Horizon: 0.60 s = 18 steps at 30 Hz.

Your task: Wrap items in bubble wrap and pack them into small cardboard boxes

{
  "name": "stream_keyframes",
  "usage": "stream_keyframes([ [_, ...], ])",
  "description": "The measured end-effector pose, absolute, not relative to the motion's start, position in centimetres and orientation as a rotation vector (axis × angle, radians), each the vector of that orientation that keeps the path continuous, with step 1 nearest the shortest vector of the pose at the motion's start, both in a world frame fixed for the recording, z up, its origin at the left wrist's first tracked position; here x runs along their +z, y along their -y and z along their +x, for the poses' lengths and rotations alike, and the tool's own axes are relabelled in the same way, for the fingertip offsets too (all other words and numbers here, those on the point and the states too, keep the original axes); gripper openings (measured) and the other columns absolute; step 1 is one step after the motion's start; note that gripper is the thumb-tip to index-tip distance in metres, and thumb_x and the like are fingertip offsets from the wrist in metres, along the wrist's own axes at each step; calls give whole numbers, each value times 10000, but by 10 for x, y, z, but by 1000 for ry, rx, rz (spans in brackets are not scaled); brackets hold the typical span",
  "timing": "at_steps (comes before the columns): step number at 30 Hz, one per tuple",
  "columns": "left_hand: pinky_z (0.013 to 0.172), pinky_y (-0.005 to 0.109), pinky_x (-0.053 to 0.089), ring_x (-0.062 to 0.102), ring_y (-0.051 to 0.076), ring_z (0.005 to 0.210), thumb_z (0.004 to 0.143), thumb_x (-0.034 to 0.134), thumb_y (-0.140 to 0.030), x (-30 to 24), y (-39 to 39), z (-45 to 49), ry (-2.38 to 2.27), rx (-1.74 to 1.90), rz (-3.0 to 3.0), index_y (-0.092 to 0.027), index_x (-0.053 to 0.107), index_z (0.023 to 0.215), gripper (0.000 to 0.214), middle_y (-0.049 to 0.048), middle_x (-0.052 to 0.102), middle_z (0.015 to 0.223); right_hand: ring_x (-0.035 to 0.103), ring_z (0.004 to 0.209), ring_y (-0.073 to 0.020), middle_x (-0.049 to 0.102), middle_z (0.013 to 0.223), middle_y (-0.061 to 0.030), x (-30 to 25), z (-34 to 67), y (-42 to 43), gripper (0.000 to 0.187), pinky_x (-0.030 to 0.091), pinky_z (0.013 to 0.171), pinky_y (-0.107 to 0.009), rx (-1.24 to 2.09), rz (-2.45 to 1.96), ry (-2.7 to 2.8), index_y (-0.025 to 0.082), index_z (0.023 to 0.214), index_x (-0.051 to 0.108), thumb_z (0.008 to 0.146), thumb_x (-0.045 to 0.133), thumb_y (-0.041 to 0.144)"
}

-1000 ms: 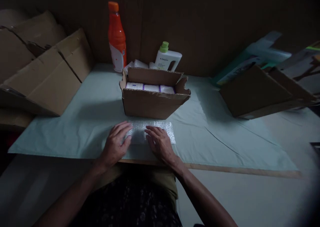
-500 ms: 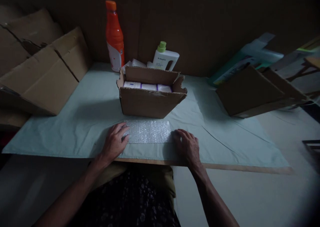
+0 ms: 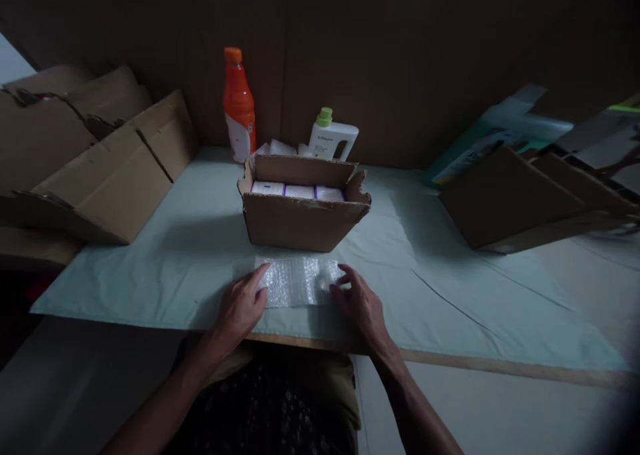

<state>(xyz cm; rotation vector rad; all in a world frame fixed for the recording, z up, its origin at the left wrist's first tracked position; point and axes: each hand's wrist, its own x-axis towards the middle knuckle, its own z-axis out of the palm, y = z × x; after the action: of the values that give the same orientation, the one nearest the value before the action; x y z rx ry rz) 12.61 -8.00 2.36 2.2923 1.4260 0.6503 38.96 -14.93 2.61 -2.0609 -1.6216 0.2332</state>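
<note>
The left hand (image 3: 241, 305), between seven and eight o'clock, and right hand (image 3: 363, 307), at five, are held apart, thumbs (image 3: 261, 298) parted from forefingers (image 3: 260, 274).

One camera sits on the person's head and looks forward and down at the table (image 3: 450, 295). It is close: the left hand (image 3: 241, 306) and right hand (image 3: 361, 303) show low in the middle, with the lap (image 3: 270, 401) under them at the bottom edge. The view is wide and goes up to the brown wall (image 3: 410, 55) at the back
</note>
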Motion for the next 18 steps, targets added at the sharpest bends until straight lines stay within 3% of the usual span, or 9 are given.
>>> stream_keyframes([
  [2,876,333,591,748,218,986,889,496,-191,23,81,122,-1329,689,2305,-213,671,1277,426,70,774,1157,663,700,-186,722,1082,-88,30,391,151,505,478,616,-299,261,-2066,1563,211,1353,583,865,589,343],
  [7,821,312,613,762,198,890,879,509,-190,25,85,114,-1191,767,2299,-227,758,1060,310,49,803,1013,576,554,-109,690,934,-25,39,388,149,571,496,583,-254,748,-1897,1447,228,1348,606,780,646,268],
  [13,817,333,622,754,202,875,908,477,-202,25,90,96,-1173,820,2303,-224,759,1040,312,54,796,963,483,489,-79,597,851,18,48,387,156,640,418,483,-220,1063,-1791,1290,215,1453,525,828,598,329],
  [18,799,338,629,754,200,861,900,492,-195,24,90,91,-1121,832,2300,-232,755,1037,299,48,794,939,516,564,-120,585,675,41,52,375,151,512,447,542,-228,998,-1741,1506,198,1373,619,877,615,322],
])
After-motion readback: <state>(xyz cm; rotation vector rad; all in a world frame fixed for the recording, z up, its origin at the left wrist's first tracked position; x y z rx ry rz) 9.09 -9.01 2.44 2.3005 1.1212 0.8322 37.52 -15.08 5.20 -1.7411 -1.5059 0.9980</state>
